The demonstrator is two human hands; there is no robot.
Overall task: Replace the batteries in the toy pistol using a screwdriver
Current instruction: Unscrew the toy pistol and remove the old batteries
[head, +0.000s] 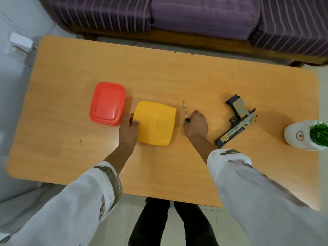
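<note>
The toy pistol [237,119], yellow, grey and black, lies flat on the wooden table [177,77] at the right. A thin screwdriver [185,111] with a black handle rests on the table between the pistol and a yellow lidded box [156,123]. My right hand [196,124] is closed over the screwdriver's handle; the shaft points away from me. My left hand [128,129] grips the left edge of the yellow box, thumb on its lid. No batteries are visible.
A red lidded box [107,102] sits left of the yellow one. A white pot with a green plant [308,134] stands at the table's right edge. A purple striped sofa [195,18] runs along the far side.
</note>
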